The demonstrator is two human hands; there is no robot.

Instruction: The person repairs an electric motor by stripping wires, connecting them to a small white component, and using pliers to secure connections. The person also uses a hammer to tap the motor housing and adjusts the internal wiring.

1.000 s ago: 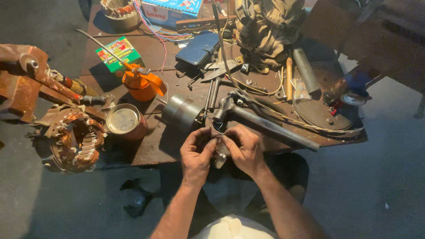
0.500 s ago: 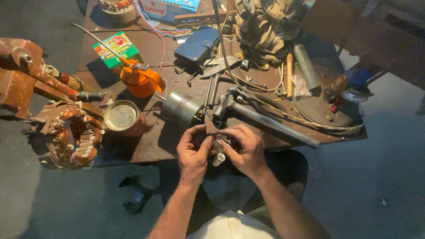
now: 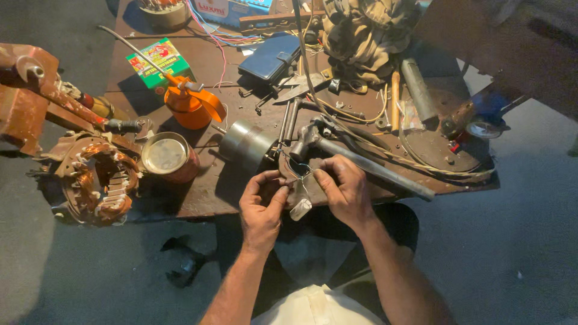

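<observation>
A: What sits between the two hands?

B: A thin wire (image 3: pixel 303 174), looped and pale, at the near edge of the workbench (image 3: pixel 198 198), with a small whitish part (image 3: pixel 300 208) hanging just below it. The left hand (image 3: pixel 263 207) has thumb and forefinger pinched together on one end of the wire; the other fingers curl in loosely. The right hand (image 3: pixel 346 189) is pinched the same way on the other end, its fingers bent close.

A: And around them?

B: At twelve o'clock from the hands, touching distance, lies a hammer (image 3: pixel 355 159), its head towards the left hand and its long dark handle running out to four o'clock. At eleven o'clock stands a grey metal cylinder (image 3: pixel 245 143) on its side. Farther out at ten o'clock is a round tin (image 3: pixel 165 156) with a pale lid, and beyond it an orange oil can (image 3: pixel 189 105) with a long spout.

A: Anything at the far left?

B: At nine o'clock, a motor stator (image 3: pixel 96 180) with copper windings, off the bench's edge. At twelve, far back, a dark wallet-like case (image 3: pixel 271 57).
</observation>
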